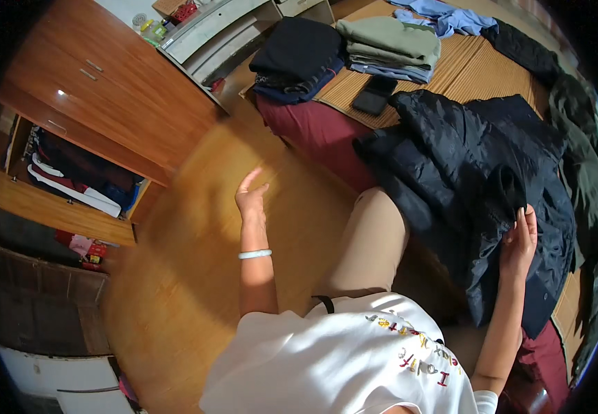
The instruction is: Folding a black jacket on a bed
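My right hand (520,238) pinches the edge of a dark, slightly shiny padded jacket (444,139) between thumb and fingers. The pinched part forms a round opening, maybe a cuff or the collar. Crumpled, the jacket lies over the near side of a bed-like surface covered with a ribbed mat (464,67), and some of it hangs toward my knees. My left hand (251,194) is in the air over the wooden floor (195,248), fingers apart and holding nothing. A pale bangle (255,254) circles that wrist.
Folded dark clothes (299,57) and folded green clothes (392,46) stand stacked beyond the jacket. A black phone (375,95) lies between them. More garments (581,155) line the far right edge. At left, a wooden wardrobe (107,88) has a pulled-out drawer (71,207) holding clothes.
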A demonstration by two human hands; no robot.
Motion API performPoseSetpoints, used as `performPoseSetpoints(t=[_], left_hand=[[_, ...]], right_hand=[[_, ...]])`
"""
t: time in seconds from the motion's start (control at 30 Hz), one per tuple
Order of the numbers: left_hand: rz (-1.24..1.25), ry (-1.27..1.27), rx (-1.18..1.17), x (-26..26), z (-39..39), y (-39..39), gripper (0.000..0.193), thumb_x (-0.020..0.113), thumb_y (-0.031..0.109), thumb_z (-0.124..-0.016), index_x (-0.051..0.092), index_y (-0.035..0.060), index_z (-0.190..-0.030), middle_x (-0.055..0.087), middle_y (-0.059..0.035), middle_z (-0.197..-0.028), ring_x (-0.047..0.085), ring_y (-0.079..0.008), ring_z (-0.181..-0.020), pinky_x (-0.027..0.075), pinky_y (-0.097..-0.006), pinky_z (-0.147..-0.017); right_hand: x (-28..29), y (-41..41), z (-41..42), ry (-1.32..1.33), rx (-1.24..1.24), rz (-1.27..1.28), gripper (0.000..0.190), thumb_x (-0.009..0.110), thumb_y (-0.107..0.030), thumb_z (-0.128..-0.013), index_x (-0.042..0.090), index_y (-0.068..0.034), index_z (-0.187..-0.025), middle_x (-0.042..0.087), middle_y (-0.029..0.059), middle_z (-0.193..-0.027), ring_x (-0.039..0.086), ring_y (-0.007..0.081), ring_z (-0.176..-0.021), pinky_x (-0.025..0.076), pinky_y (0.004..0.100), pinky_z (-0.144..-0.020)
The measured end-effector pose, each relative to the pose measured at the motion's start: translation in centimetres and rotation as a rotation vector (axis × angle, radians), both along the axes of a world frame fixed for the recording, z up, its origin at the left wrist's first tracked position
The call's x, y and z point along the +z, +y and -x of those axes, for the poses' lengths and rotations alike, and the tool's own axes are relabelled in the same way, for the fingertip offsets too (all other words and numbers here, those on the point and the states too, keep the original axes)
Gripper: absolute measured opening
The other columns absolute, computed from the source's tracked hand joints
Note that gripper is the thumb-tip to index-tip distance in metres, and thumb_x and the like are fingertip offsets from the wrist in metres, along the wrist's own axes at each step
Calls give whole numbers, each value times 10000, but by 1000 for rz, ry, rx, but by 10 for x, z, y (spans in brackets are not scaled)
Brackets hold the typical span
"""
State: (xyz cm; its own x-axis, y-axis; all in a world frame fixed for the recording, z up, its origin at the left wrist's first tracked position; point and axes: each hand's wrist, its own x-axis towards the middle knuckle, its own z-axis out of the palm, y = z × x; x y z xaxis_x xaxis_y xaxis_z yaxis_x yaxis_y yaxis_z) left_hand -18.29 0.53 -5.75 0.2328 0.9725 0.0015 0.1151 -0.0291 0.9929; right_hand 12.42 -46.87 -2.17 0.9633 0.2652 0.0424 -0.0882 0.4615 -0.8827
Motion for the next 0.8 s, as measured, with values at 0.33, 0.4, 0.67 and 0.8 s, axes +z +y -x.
performPoseSetpoints(t=[0.33,0.4,0.67,0.8], left_hand=[[43,-24,56,-18,2,19,413,752,6,-816,699,81,-1218,687,-60,-1219,526,-182,-1254,356,-353,-1110],[-15,10,31,-18,3,17,436,727,-18,-825,689,95,-1244,668,-42,-1259,532,-161,-1244,368,-343,-1096],[254,-119,50,1,-5,-3,346,720,58,-867,702,111,-1209,641,-45,-1299,543,-162,-1240,360,-388,-1086],[303,-177,134,-1,-10,8,295,781,217,-856,709,100,-1117,672,-22,-1195,569,-143,-1176,391,-392,-1025]], right_hand=[[7,2,2,-5,-13,43,123,608,-169,-995,611,-120,-1108,525,-118,-724,406,-32,-536,296,152,-481],[6,1,3,9,-26,52,125,608,-169,-994,608,-121,-1109,521,-121,-720,403,-32,-533,300,149,-484],[8,2,5,18,-29,59,120,601,-162,-996,609,-130,-1111,515,-120,-725,393,-30,-528,305,146,-486],[6,-7,2,20,-15,9,134,637,-154,-972,618,-131,-1102,535,-107,-749,416,-26,-541,311,148,-485]])
